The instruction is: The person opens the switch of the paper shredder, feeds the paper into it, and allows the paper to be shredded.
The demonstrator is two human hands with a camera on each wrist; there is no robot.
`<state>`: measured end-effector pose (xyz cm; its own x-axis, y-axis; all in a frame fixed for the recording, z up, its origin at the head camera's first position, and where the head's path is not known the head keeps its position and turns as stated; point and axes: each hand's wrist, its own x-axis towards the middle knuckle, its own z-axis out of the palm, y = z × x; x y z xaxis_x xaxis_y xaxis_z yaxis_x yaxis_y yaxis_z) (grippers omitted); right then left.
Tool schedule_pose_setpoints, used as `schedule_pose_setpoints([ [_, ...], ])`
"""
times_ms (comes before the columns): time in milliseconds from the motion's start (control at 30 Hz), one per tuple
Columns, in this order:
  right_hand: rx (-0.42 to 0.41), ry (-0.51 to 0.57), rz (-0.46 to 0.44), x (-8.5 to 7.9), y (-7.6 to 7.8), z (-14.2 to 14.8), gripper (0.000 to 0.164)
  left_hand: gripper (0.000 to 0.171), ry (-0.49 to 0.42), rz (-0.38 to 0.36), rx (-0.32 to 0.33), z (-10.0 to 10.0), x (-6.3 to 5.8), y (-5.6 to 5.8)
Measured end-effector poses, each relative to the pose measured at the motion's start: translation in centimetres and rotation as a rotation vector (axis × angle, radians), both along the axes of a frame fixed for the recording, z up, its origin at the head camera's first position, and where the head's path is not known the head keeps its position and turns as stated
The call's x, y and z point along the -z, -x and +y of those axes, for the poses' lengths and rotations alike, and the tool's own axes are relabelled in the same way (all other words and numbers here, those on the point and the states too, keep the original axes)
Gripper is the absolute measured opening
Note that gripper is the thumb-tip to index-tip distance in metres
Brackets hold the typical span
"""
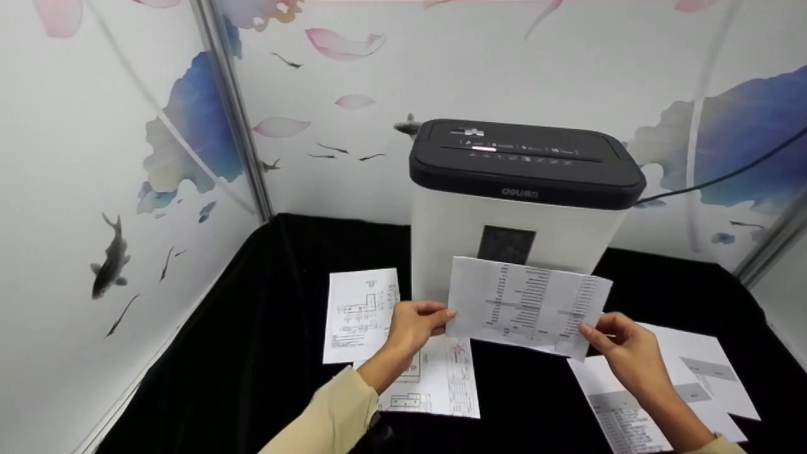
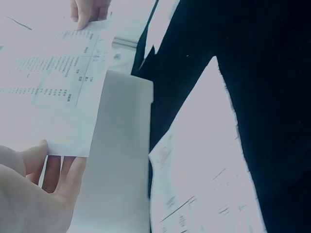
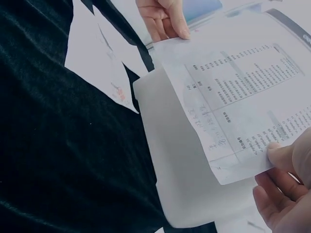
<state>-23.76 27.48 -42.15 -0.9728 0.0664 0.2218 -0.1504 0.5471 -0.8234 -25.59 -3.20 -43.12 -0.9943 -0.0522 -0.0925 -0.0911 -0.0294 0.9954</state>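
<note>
A printed sheet of paper with columns of small text hangs between both hands, in front of a paper shredder. My left hand pinches its left edge between thumb and fingers. At the lower right corner, my right hand pinches it with the thumb on the printed face. Handwriting shows along one margin of the sheet in the right wrist view. The shredder's black top has a long narrow slot with a lit spot beside it, above the sheet's upper edge.
Drawing sheets lie on the black cloth at the left, one overlapping another. More printed sheets lie at the right, partly under the right forearm. A black cord runs from the shredder to the right. Painted wall panels stand behind.
</note>
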Motion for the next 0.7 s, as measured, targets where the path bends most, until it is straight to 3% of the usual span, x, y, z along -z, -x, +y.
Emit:
schedule_pose_setpoints([
  [67,0.018,-0.009,0.018,-0.2,-0.4,0.1,0.029,0.024,0.009,0.011,0.008,0.1,-0.4,0.1],
  [133,0.030,-0.025,0.030,-0.4,-0.8,0.2,0.027,0.023,0.023,0.024,0.020,0.1,-1.4,-0.6],
  [300,0.037,-0.072,0.114,-1.4,-0.8,-0.4,0.021,0.025,0.041,0.054,0.024,-0.7,-2.0,-1.0],
  [367,0.033,-0.082,0.148,-2.0,-0.5,-0.9,0.018,0.027,0.036,0.066,0.017,-1.2,-1.6,-0.5],
  [700,-0.012,-0.079,0.208,-4.0,1.4,-2.1,0.015,0.025,0.041,0.115,0.002,-2.9,-3.4,0.2],
])
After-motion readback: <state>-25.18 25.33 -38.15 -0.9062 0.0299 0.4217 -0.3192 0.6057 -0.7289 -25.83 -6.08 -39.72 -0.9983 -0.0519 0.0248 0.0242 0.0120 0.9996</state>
